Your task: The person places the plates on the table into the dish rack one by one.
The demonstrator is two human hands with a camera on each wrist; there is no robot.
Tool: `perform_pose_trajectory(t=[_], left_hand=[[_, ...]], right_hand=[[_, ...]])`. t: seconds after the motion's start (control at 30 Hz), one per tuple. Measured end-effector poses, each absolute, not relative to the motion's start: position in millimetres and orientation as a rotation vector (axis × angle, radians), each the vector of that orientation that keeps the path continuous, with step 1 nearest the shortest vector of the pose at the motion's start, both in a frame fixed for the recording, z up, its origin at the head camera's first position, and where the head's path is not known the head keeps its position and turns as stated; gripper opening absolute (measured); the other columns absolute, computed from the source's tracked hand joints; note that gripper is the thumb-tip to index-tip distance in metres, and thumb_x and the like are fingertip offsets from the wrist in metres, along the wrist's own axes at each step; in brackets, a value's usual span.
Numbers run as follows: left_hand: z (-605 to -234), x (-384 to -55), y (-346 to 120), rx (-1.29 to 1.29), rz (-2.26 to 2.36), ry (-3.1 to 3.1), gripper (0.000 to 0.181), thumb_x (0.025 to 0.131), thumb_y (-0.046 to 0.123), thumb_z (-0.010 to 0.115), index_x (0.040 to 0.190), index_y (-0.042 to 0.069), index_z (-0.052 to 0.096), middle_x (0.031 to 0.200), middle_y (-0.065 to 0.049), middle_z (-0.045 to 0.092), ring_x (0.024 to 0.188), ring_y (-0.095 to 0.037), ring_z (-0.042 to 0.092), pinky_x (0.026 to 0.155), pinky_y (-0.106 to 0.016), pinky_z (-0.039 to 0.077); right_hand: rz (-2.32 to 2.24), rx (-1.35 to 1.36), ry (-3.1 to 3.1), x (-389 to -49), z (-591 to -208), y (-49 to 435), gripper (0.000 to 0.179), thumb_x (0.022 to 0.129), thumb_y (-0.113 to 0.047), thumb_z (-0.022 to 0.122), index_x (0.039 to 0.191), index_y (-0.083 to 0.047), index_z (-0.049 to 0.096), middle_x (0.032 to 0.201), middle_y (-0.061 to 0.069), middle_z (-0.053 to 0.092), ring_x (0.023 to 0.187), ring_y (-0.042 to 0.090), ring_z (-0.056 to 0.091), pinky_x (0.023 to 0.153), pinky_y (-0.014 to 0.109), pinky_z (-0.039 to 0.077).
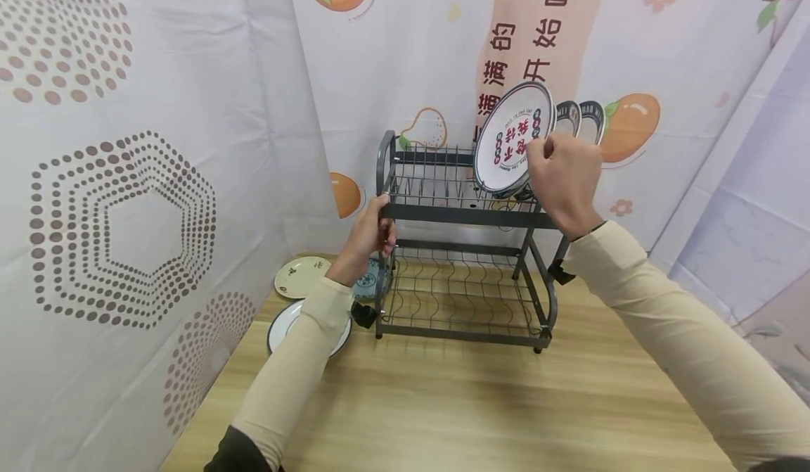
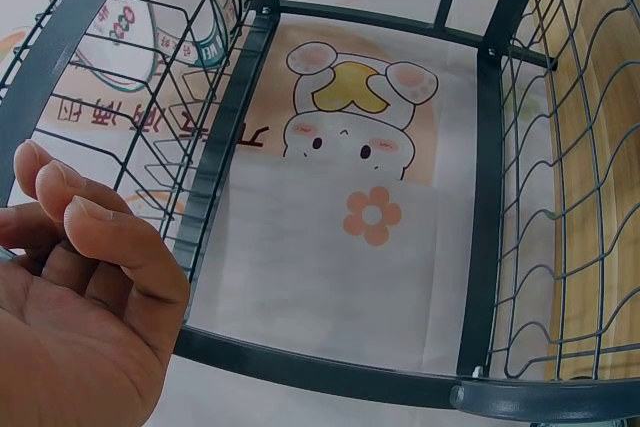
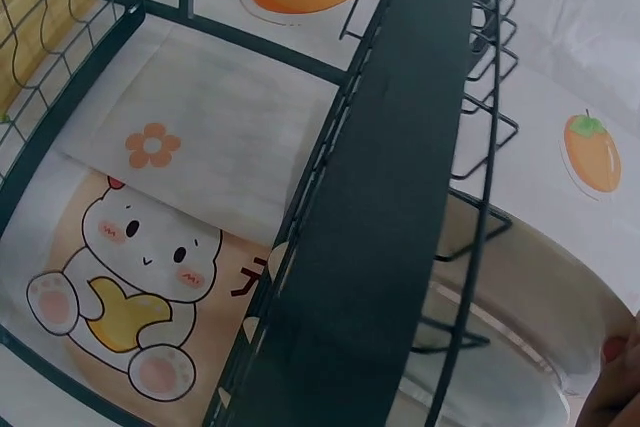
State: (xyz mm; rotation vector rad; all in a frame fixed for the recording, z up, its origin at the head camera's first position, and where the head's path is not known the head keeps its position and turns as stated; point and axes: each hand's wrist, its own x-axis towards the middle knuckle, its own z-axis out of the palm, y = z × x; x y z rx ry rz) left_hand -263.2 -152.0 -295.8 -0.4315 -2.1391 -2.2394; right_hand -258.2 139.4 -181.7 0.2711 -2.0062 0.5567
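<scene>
A two-tier dark metal dish rack (image 1: 465,213) stands on the wooden table. My right hand (image 1: 567,176) pinches the edge of a white plate (image 1: 514,134) with a dark rim and red lettering, tilted at the upper tier's right side. Only a bit of that hand (image 3: 612,382) shows in the right wrist view. Behind it, two more dark-rimmed plates (image 1: 593,122) stand in the upper tier. My left hand (image 1: 369,229) grips the rack's upper left corner; in the left wrist view its fingers (image 2: 120,237) are curled beside the frame.
Left of the rack, a pale yellow plate (image 1: 302,277), a white plate (image 1: 283,324) with a dark rim and a blue patterned dish (image 1: 365,285) lie on the table (image 1: 443,409). Printed curtains (image 1: 253,106) hang behind and to the left. The lower tier (image 1: 458,292) has wavy wires.
</scene>
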Motion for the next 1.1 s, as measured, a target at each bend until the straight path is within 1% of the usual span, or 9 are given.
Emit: perform_pose_trajectory(t=[0.13, 0.33, 0.57, 0.77, 0.97, 1.1], left_hand=[[-295, -265, -151, -0.439, -2.239, -2.128, 0.061, 0.097, 0.062, 0.035, 0.065, 0.010, 0.035, 0.053, -0.001, 0.050, 0.043, -0.017, 0.041, 0.045, -0.030, 0.039], [-295, -266, -150, -0.407, -2.254, -2.148, 0.062, 0.096, 0.063, 0.035, 0.064, 0.011, 0.036, 0.052, 0.000, 0.050, 0.043, -0.017, 0.042, 0.046, -0.029, 0.040], [-296, -267, -150, -0.417, -2.249, -2.150, 0.062, 0.097, 0.064, 0.034, 0.065, 0.010, 0.035, 0.053, 0.000, 0.050, 0.044, -0.018, 0.041, 0.046, -0.030, 0.040], [-295, -267, -149, -0.431, -2.248, -2.143, 0.061, 0.097, 0.063, 0.034, 0.065, 0.011, 0.035, 0.052, 0.000, 0.050, 0.043, -0.018, 0.041, 0.045, -0.031, 0.040], [-296, -266, -151, -0.406, -2.247, -2.146, 0.061, 0.097, 0.062, 0.033, 0.063, 0.011, 0.034, 0.052, 0.000, 0.050, 0.043, -0.017, 0.041, 0.045, -0.029, 0.040], [-297, -266, -151, -0.407, -2.250, -2.139, 0.061, 0.098, 0.062, 0.033, 0.063, 0.011, 0.035, 0.052, 0.000, 0.050, 0.043, -0.017, 0.042, 0.045, -0.029, 0.040]], right_hand=[[0.495, 0.263, -1.994, -262, -182, 133, 0.038, 0.094, -0.016, 0.045, 0.058, -0.007, 0.045, 0.053, 0.011, 0.045, 0.050, 0.028, 0.039, 0.046, 0.036, 0.025], [0.423, 0.296, -1.972, -269, -185, 126, 0.036, 0.090, -0.011, 0.044, 0.054, -0.009, 0.040, 0.048, 0.006, 0.036, 0.047, 0.028, 0.036, 0.047, 0.036, 0.023], [0.393, 0.299, -2.009, -273, -190, 121, 0.033, 0.089, -0.011, 0.046, 0.056, -0.011, 0.040, 0.049, 0.004, 0.035, 0.048, 0.028, 0.037, 0.047, 0.036, 0.024], [0.335, 0.277, -2.059, -271, -190, 120, 0.034, 0.088, -0.012, 0.044, 0.055, -0.012, 0.038, 0.049, 0.005, 0.032, 0.049, 0.027, 0.032, 0.045, 0.037, 0.023], [0.274, 0.280, -2.149, -268, -189, 121, 0.037, 0.088, -0.013, 0.042, 0.052, -0.012, 0.036, 0.050, 0.002, 0.027, 0.048, 0.023, 0.027, 0.040, 0.035, 0.020], [0.248, 0.272, -2.210, -267, -190, 121, 0.038, 0.089, -0.014, 0.042, 0.051, -0.012, 0.035, 0.049, 0.001, 0.026, 0.048, 0.021, 0.027, 0.039, 0.034, 0.019]])
